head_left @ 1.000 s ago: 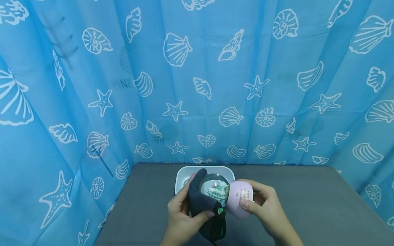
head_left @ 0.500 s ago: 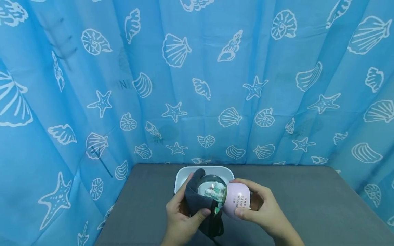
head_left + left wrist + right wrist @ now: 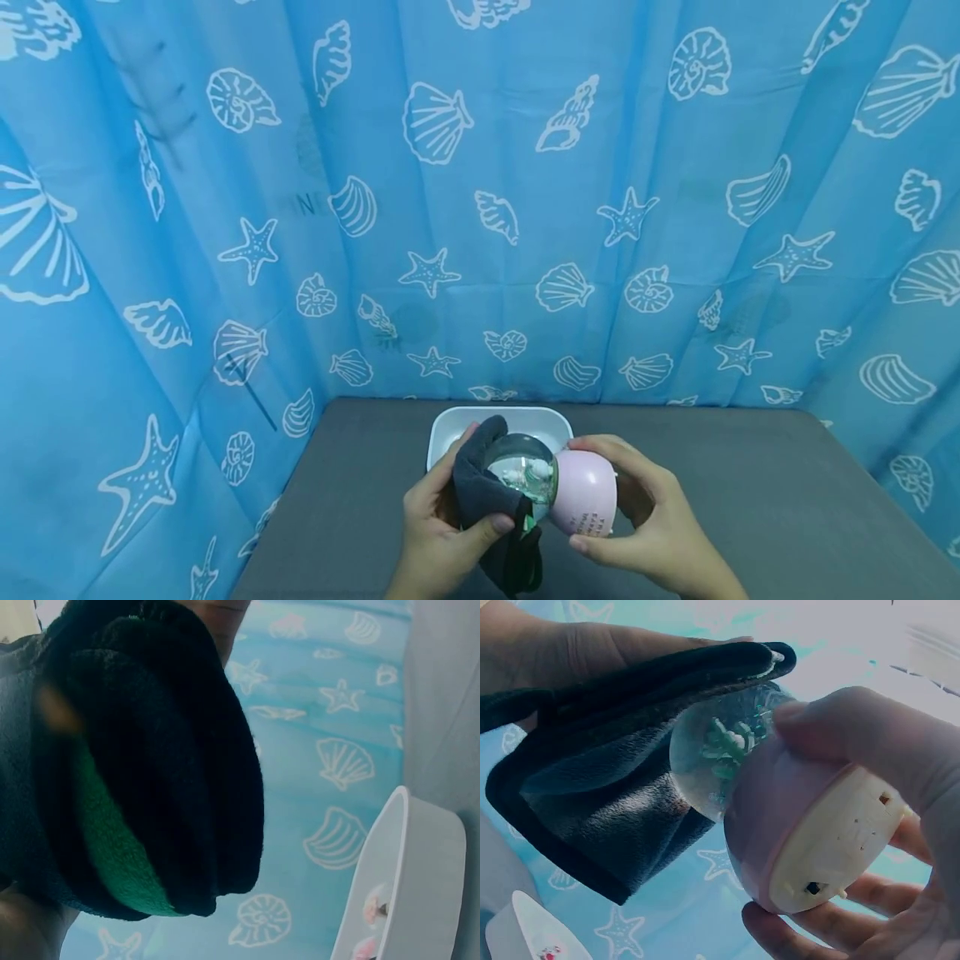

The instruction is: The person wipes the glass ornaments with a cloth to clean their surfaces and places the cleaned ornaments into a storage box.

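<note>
A snow globe (image 3: 587, 492) with a pink base and a clear glass ball lies tilted on its side above the table. My right hand (image 3: 656, 521) grips its pink base between thumb and fingers; in the right wrist view the cream underside (image 3: 840, 840) of the base faces out. Inside the ball (image 3: 724, 746) are green and white figures. My left hand (image 3: 442, 521) holds a dark grey cloth (image 3: 480, 483) with black edging, folded around the left side of the glass. A green patch (image 3: 112, 832) of the cloth shows in the left wrist view.
Just behind the hands, a white tray (image 3: 555, 419) stands on the grey table (image 3: 750, 475); small pink items (image 3: 371, 909) show inside it. A blue curtain (image 3: 480, 167) with white shell prints hangs along the back and sides.
The right hand has turned the snow globe, so the lettering on its base has shifted down toward the thumb. The left hand still holds the cloth against the glass.
</note>
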### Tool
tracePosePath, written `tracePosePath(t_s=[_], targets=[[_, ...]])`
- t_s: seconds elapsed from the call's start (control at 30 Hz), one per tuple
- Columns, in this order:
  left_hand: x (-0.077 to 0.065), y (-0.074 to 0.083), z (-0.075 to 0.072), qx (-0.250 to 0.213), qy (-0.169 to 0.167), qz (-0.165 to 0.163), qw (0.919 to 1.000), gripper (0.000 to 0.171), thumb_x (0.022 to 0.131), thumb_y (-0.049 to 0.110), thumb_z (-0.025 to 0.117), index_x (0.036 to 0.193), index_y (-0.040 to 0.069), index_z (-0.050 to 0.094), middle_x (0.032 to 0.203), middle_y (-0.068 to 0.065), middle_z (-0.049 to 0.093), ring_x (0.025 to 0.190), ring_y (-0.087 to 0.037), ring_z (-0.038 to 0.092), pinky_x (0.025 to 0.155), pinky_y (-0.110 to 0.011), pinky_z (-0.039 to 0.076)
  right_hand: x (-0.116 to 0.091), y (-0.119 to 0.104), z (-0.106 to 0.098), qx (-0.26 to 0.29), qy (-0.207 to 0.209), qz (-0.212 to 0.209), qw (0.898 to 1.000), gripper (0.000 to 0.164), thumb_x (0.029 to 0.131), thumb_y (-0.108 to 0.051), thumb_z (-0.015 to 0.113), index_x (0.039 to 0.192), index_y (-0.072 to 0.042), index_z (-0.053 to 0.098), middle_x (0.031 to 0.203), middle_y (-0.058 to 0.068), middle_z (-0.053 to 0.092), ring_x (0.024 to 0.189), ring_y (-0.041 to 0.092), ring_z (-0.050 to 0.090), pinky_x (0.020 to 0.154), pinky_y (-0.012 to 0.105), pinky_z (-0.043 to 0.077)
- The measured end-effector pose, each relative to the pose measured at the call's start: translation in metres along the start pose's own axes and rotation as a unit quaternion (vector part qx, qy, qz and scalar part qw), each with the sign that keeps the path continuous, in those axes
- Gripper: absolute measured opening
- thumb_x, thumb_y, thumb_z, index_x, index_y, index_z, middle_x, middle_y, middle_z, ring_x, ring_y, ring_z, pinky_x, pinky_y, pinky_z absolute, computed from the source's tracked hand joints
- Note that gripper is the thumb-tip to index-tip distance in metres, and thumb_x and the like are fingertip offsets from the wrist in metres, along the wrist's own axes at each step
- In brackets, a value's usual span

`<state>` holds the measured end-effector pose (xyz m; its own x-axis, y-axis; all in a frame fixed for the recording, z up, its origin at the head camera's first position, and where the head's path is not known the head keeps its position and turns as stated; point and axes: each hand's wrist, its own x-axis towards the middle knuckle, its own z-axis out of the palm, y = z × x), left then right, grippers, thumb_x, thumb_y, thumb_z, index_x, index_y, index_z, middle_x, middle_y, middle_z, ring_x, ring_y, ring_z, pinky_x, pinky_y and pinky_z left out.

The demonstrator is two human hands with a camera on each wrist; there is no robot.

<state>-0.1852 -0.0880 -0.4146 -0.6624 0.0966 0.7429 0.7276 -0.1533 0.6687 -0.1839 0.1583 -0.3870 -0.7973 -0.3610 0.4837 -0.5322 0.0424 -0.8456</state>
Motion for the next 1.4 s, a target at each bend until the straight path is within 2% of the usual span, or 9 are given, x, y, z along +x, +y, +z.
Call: tracePosePath(t_s=[0.13,0.3,0.53,0.7,0.83,1.03,1.13,1.3,1.4], targets=[[0.000,0.000,-0.001,-0.011,-0.012,-0.024,0.9996,0.083,0.075,-0.011,0.077,0.148,0.000,0.038,0.142,-0.020,0.052,0.121,-0.033,0.060,0.096,-0.038,0.055,-0.002,-0.004,0.000,-0.031,0.010,-0.043,0.999,0.084,0.065,0.005,0.087,0.139,0.001,0.048,0.138,0.018,0.048,0.113,0.019,0.059,0.078,0.033,0.061],[-0.001,-0.001,-0.002,-0.029,-0.024,-0.049,0.9980,0.081,0.078,-0.009,0.076,0.149,0.002,0.037,0.145,-0.019,0.051,0.123,-0.033,0.059,0.095,-0.037,0.055,-0.004,-0.008,0.001,-0.067,0.001,-0.109,0.992,0.083,0.062,0.010,0.087,0.136,0.005,0.050,0.138,0.022,0.045,0.121,0.016,0.053,0.082,0.026,0.059],[0.000,0.001,-0.002,-0.047,-0.078,-0.143,0.9856,0.075,0.084,-0.001,0.074,0.150,0.012,0.040,0.150,-0.007,0.048,0.127,-0.028,0.057,0.098,-0.036,0.053,-0.008,-0.016,-0.007,-0.183,-0.005,-0.180,0.967,0.085,0.051,0.009,0.089,0.130,0.002,0.058,0.135,0.018,0.050,0.123,0.013,0.050,0.081,0.016,0.055],[-0.002,-0.002,-0.002,-0.051,-0.101,-0.133,0.9846,0.075,0.083,-0.002,0.074,0.149,0.011,0.041,0.150,-0.010,0.047,0.132,-0.029,0.052,0.100,-0.035,0.052,-0.010,-0.019,-0.013,-0.198,-0.018,-0.211,0.957,0.084,0.051,0.003,0.091,0.129,0.003,0.058,0.132,0.016,0.053,0.122,0.013,0.051,0.082,0.014,0.053],[-0.004,-0.003,0.000,-0.074,-0.102,-0.126,0.9841,0.074,0.083,-0.001,0.074,0.148,0.006,0.041,0.150,-0.014,0.046,0.137,-0.029,0.046,0.103,-0.032,0.050,-0.012,-0.019,-0.017,-0.205,-0.021,-0.188,0.960,0.082,0.053,-0.004,0.095,0.128,-0.002,0.060,0.130,0.011,0.054,0.117,0.012,0.053,0.080,0.015,0.054],[-0.005,0.000,0.002,-0.092,-0.109,-0.120,0.9825,0.072,0.085,0.001,0.073,0.148,0.000,0.038,0.149,-0.016,0.046,0.125,-0.030,0.058,0.096,-0.039,0.055,-0.013,-0.017,-0.019,-0.145,-0.029,-0.108,0.983,0.077,0.061,-0.005,0.093,0.130,-0.006,0.059,0.128,0.007,0.055,0.104,0.013,0.060,0.067,0.026,0.060],[-0.005,0.001,0.000,-0.084,-0.105,-0.108,0.9850,0.073,0.084,0.000,0.074,0.148,0.002,0.039,0.149,-0.016,0.046,0.128,-0.031,0.055,0.097,-0.039,0.054,-0.012,-0.016,-0.017,-0.122,-0.024,-0.071,0.990,0.075,0.064,-0.006,0.092,0.131,-0.008,0.059,0.128,0.006,0.055,0.099,0.013,0.061,0.064,0.030,0.061],[-0.004,0.001,-0.002,-0.075,-0.106,-0.115,0.9848,0.074,0.083,0.000,0.075,0.149,0.006,0.040,0.149,-0.013,0.047,0.134,-0.032,0.049,0.102,-0.037,0.051,-0.011,-0.011,-0.016,-0.093,-0.025,-0.055,0.994,0.076,0.065,-0.004,0.090,0.133,-0.005,0.056,0.130,0.007,0.054,0.100,0.014,0.061,0.062,0.032,0.062],[-0.004,0.001,-0.002,-0.069,-0.109,-0.110,0.9855,0.077,0.082,0.000,0.077,0.149,0.006,0.040,0.148,-0.014,0.048,0.135,-0.032,0.048,0.104,-0.036,0.049,-0.011,-0.006,-0.016,-0.062,-0.030,-0.063,0.996,0.077,0.065,0.001,0.089,0.134,-0.003,0.055,0.130,0.010,0.054,0.099,0.017,0.062,0.060,0.035,0.062]])
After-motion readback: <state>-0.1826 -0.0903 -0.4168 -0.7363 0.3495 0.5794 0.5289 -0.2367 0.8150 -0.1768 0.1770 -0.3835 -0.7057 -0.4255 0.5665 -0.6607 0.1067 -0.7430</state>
